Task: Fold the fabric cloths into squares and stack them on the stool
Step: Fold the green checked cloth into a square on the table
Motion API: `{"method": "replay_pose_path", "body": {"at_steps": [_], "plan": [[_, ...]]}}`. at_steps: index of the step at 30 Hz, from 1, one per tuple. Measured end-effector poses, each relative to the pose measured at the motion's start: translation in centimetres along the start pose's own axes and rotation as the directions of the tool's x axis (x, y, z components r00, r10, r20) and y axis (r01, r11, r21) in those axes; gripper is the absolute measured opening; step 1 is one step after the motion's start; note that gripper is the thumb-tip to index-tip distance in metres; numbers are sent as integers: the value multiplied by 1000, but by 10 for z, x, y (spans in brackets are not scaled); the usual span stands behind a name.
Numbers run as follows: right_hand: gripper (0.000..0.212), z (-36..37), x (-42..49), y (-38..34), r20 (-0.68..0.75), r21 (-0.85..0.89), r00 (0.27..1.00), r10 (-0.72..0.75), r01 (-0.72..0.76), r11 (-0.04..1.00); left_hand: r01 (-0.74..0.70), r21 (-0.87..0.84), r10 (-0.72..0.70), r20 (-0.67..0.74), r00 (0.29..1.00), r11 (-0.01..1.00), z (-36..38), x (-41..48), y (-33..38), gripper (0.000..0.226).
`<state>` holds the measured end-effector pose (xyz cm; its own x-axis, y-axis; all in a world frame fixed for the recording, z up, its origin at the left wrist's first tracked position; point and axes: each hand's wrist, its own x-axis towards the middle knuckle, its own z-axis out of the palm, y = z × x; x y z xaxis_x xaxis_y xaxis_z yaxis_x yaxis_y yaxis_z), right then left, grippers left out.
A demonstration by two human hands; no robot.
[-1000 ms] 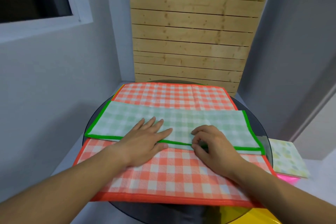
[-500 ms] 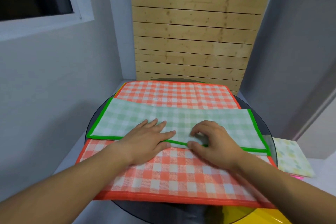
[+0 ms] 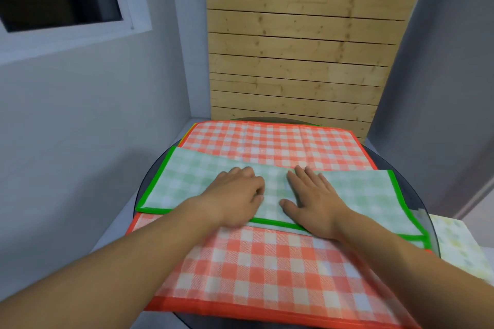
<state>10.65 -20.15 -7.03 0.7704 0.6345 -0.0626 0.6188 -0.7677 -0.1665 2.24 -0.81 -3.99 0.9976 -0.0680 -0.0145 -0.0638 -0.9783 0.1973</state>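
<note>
The work looks to be somewhere in its middle. The green checked cloth (image 3: pixel 187 184) lies folded into a long band across the round glass table (image 3: pixel 417 189), on top of the orange checked cloth (image 3: pixel 270 270), which is spread flat and unfolded. Both hands press on the middle of the band, empty and close together: the left hand (image 3: pixel 238 192) with fingers partly curled, the right hand (image 3: pixel 312 200) flat with fingers spread. The band needs at least one more fold to become a square. A pale yellow-patterned cloth (image 3: pixel 454 246) lies folded just off the table's right edge, probably on the stool, though its support is hidden. A yellow edge under the orange cloth's far left corner hints at another.
</note>
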Motion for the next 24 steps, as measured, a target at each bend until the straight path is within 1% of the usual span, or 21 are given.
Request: {"method": "replay_pose_path", "body": {"at_steps": [1, 2, 3, 5, 7, 9, 11, 13, 18, 22, 24], "plan": [[76, 3, 0, 1, -5, -18, 1000, 0, 0, 1000, 15, 9, -15, -44, 999, 1000, 1, 8, 3, 20], [76, 5, 0, 1, -9, -32, 1000, -1, 1, 999, 22, 3, -22, -80, 997, 1000, 3, 16, 7, 24], [76, 7, 0, 2, -14, -43, 1000, -3, 2, 999, 18, -16, -20, -97, 995, 1000, 6, 25, 11, 33], [76, 9, 2, 4, -23, -49, 1000, -2, 1, 999, 13, -83, -18, -65, 998, 996, 12, 38, 19, 55], [71, 10, 4, 5, -18, -40, 1000, 6, -7, 999, 32, -157, -31, 11, 999, 987, 16, 46, 23, 66], [68, 10, 5, 6, -13, -36, 1000, 13, -13, 999, 51, -174, -38, 75, 996, 983, 21, 50, 21, 65], [67, 10, 4, 7, -9, -41, 1000, 16, -16, 999, 79, -116, -67, 102, 992, 990, 28, 49, 15, 60], [67, 10, 4, 7, -5, -51, 1000, 17, -17, 999, 137, -69, -130, 106, 986, 988, 32, 44, 6, 63], [67, 8, 4, 5, 10, -52, 1000, 21, -20, 998, 321, -28, -318, 69, 945, 947, 31, 26, -37, 75], [67, 8, 4, 5, 7, -55, 1000, 18, -17, 998, 473, 32, -473, 21, 881, 881, 22, 11, -81, 83], [67, 8, 4, 4, 12, -52, 1000, 20, -20, 998, 519, 66, -520, 4, 854, 852, 18, 7, -98, 83]]}}
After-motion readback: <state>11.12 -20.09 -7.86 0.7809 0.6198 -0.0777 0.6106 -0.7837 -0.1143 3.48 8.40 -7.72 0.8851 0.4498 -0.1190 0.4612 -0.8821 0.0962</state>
